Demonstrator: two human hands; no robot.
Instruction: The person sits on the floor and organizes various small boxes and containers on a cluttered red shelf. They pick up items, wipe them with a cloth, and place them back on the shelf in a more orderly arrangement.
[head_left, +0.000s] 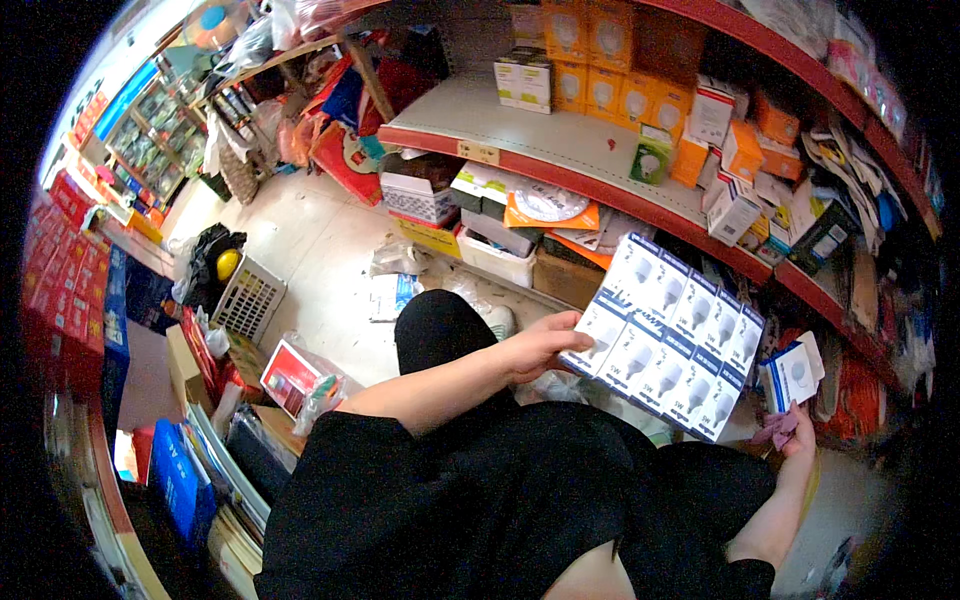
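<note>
My left hand (551, 345) grips the left edge of a flat pack of white and dark-blue light bulb boxes (675, 337), set in two rows with bulb pictures facing up. The pack is tilted above my lap and bears printing and a blue scrawl. Off to the right, my right hand (799, 433) pinches a crumpled mauve cloth (775, 428). A single white and blue bulb box (796, 375) with a raised flap rises from the same fingers, apart from the pack. Whether a bulb is inside that box is hidden.
A red-edged metal shelf (465, 120) in front carries orange bulb boxes (604, 94) and a green box (651, 156). Cartons and a white bin (495, 257) stand beneath it. Left, a white plastic basket (251, 298) and a blue folder (180, 476) sit among clutter.
</note>
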